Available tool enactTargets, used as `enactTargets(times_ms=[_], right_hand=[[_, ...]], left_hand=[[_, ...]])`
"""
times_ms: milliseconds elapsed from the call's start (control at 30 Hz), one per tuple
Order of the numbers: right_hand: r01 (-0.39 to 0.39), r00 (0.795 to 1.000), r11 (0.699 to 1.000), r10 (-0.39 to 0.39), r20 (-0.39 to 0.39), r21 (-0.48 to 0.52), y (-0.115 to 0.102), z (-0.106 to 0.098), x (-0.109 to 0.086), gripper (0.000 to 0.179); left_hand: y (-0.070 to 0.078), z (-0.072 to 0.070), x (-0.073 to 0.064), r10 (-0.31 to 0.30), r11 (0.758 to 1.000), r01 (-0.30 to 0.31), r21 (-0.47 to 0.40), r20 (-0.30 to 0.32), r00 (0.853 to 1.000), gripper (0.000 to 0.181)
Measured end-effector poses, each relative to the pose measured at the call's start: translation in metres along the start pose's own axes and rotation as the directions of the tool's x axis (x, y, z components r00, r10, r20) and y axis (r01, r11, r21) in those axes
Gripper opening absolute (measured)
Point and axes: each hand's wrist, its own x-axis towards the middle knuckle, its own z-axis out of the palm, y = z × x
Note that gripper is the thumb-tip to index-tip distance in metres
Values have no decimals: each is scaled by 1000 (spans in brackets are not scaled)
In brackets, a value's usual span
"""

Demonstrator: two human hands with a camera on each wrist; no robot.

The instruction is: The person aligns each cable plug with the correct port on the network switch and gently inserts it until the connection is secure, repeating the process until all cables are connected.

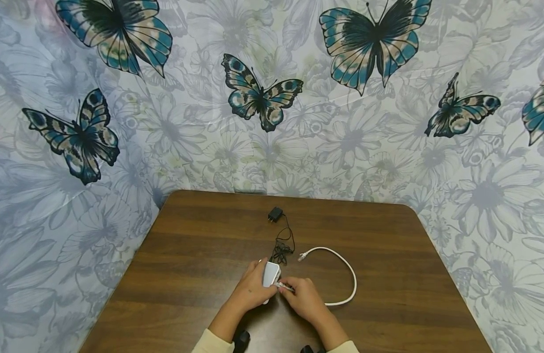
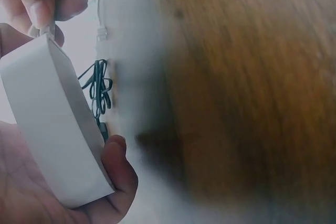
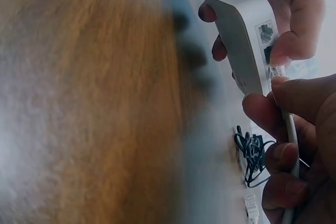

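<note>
My left hand (image 1: 249, 291) grips a small white network box (image 1: 271, 274), its fingers wrapped around the casing in the left wrist view. On the side facing the right wrist camera, the box has an Ethernet port (image 3: 266, 33), with a second, dark opening below it. My right hand (image 1: 304, 296) pinches one end of a white Ethernet cable (image 1: 354, 279) right by its clear plug (image 3: 277, 71). That plug is at the box's port side; fingertips partly cover it, so how far it sits in cannot be told. The cable's other plug (image 1: 302, 256) lies loose on the table.
A black power adapter (image 1: 275, 214) lies toward the back of the brown wooden table (image 1: 201, 240). Its bundled black cord (image 1: 280, 251) runs toward the box. Behind the table hangs a butterfly-print cloth (image 1: 351, 147).
</note>
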Motion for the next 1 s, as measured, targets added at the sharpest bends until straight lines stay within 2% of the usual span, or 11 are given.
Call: enactTargets(times_ms=[367,667,1000], right_hand=[[0,1000,996,1,6,-92,-2,-1,0,5],[7,999,978,-15,-36,-210,-5,1,1,6],[20,997,971,-38,-72,-239,-6,2,0,10]], left_hand=[[1,2,0,11,999,-10,36,-16,1000,87],[5,3,-1,8,999,-6,44,-51,999,88],[5,7,-3,16,997,-11,75,-62,998,87]])
